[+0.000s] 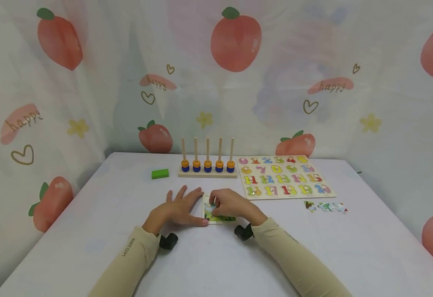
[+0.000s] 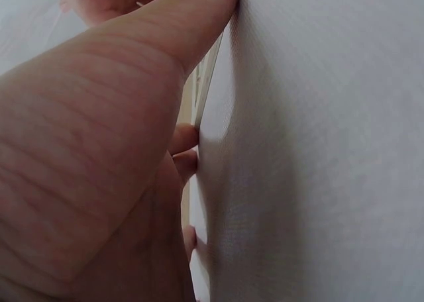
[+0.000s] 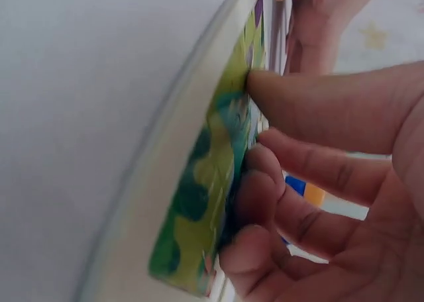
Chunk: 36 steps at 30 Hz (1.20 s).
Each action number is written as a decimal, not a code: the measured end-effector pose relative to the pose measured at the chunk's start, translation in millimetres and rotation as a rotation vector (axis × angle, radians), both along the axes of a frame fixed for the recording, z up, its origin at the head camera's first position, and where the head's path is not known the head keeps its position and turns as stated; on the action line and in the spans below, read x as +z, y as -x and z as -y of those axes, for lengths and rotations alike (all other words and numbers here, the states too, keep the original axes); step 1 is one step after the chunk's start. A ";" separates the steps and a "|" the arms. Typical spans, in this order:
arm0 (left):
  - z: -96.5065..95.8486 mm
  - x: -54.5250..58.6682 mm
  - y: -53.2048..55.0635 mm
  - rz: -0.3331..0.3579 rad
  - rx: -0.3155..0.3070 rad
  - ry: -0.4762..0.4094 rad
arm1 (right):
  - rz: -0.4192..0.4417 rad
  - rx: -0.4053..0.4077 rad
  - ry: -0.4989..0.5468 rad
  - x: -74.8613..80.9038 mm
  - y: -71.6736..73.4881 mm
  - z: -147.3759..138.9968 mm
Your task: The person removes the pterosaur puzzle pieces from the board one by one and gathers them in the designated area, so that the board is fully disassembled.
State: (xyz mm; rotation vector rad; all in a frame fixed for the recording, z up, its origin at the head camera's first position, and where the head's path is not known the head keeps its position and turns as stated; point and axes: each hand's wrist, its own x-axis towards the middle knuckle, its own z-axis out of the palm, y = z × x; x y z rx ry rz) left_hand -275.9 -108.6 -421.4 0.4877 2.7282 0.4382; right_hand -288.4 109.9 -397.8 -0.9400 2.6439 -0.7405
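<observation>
A small jigsaw puzzle [image 1: 222, 217] with a pale frame and a green and blue picture lies on the white table. My left hand [image 1: 179, 210] rests flat with fingers spread to its left, the thumb at the frame's near left corner. Over the puzzle is my right hand [image 1: 231, 203], its fingers bent. In the right wrist view the thumb [image 3: 291, 103] and the bent fingertips [image 3: 255, 196] touch the picture surface. Whether they pinch a piece cannot be told. In the left wrist view my left hand [image 2: 99, 130] covers most of the frame's edge.
Several loose puzzle pieces [image 1: 325, 206] lie at the right. Behind them is a wooden number board [image 1: 284, 186]. A peg stand [image 1: 207, 175] with orange and blue beads stands at the back, with a green block [image 1: 160, 173] left of it. A printed cloth hangs behind the table.
</observation>
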 end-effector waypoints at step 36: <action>0.5 -0.1 1.4 -0.005 -0.006 0.026 | 0.035 -0.082 0.226 4.6 -3.6 -20.5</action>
